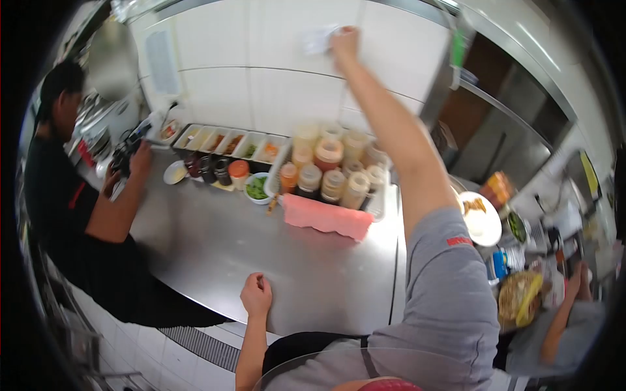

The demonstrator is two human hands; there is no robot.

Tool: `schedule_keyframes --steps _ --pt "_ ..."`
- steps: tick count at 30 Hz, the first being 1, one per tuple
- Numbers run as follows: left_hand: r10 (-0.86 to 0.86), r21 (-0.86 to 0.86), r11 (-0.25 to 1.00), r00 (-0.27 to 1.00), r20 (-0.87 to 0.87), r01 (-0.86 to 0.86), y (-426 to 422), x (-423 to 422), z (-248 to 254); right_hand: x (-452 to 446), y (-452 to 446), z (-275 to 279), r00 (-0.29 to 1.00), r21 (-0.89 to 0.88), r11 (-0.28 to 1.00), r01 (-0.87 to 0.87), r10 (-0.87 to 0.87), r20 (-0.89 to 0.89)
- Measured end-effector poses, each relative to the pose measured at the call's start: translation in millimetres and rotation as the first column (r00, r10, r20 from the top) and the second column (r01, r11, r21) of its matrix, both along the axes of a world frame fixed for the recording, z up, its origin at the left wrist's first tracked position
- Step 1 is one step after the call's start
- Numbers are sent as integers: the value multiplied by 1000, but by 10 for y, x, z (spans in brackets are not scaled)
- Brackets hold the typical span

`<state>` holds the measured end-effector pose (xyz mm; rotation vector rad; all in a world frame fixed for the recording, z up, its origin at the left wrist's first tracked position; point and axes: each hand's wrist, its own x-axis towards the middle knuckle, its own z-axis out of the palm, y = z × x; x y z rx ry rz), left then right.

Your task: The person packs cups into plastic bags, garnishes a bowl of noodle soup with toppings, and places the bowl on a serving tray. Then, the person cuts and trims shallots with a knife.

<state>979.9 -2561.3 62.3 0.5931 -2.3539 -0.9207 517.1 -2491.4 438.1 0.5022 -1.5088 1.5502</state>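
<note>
My right hand (344,45) is raised high against the white tiled wall, its fingers closed at the edge of a white paper slip (319,40). The slip is blurred, so any writing on it cannot be read. Low over the near edge of the steel counter (215,254), my left hand (256,294) is curled into a loose fist, with nothing visible in it. Between the hands, a folded pink cloth (326,218) lies in front of a tray of squeeze bottles (332,186).
Topping containers (231,143) line the wall beside small jars (222,171) and a bowl of chopped greens (258,187). A co-worker (78,215) in black stands left, holding a dark object. At right are a white plate with food (481,221) and another person's arm (561,319).
</note>
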Motion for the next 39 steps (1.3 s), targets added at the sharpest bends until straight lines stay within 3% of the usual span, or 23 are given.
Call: schedule_keyframes --steps 1,2,3,4,5,6,7,11,13,16,18,19,21,23,25,27,29,31,35,37,39 --pt "25 29 999 999 -26 -24 9 -13 4 747 204 -195 917 47 942 -332 310 251" --pt "25 37 999 1000 -15 -25 21 -4 23 1148 367 -465 807 36 857 -513 468 360" --pt "-3 28 1000 1000 -19 3 23 2 22 1577 612 -694 770 179 808 -562 432 470" --pt "11 22 1000 1000 -27 -11 22 -9 2 1639 807 -1133 808 373 719 -587 489 329" --pt "21 14 1000 999 -27 -20 20 -7 -24 2066 1118 -1256 690 305 643 -703 511 513" --pt "21 -13 1000 1000 -19 -22 13 -18 -48 2353 1367 -1432 531 151 652 -743 437 727" --pt "-23 -29 999 1000 -15 22 5 -22 -81 2701 1668 -1495 497 77 652 -754 489 717" --pt "-18 -78 997 1000 -19 17 -50 -41 -219 3302 2792 -2079 485 -123 803 -583 465 741" --pt "-45 -97 994 999 -14 43 -68 -74 -268 3481 3390 -2492 651 -50 907 -419 339 679" --pt "-57 -100 993 998 -12 55 -22 -36 -203 3804 4223 -2856 582 -331 929 -169 365 727" --pt "-36 27 999 999 -39 37 87 6 -82 3988 4713 -2935 555 -231 973 25 179 812" --pt "-61 24 998 998 -34 62 62 7 -148 3998 4975 -3077 617 -146 985 92 59 785" --pt "-58 53 996 983 -175 68 -24 36 -267 4083 5479 -3099 607 -103 970 218 -53 793" --pt "-111 43 991 961 -255 126 155 161 -341 3937 6100 -3226 715 -22 924 383 -281 641" --pt "-152 32 985 932 -329 171 527 355 -275 3827 6753 -3072 637 140 837 529 -500 587" --pt "-38 318 943 981 -189 98 979 591 -159 3561 7518 -3059 463 286 669 686 -705 538" --pt "-21 353 931 980 -200 92 1417 741 -60 3504 7906 -2744 492 147 677 722 -650 579" --pt "9 390 918 978 -210 75 1760 803 -8 3339 8358 -2652 466 120 608 785 -706 533" --pt "-22 391 913 970 -243 119 2312 900 104 2967 8985 -2806 426 149 618 772 -677 600" --pt "-73 384 905 956 -285 183 2553 918 140 2877 9011 -2863 207 457 551 698 -767 608" --pt "-47 378 911 953 -298 163 2756 918 94 2770 9004 -2946 210 485 551 679 -779 591"
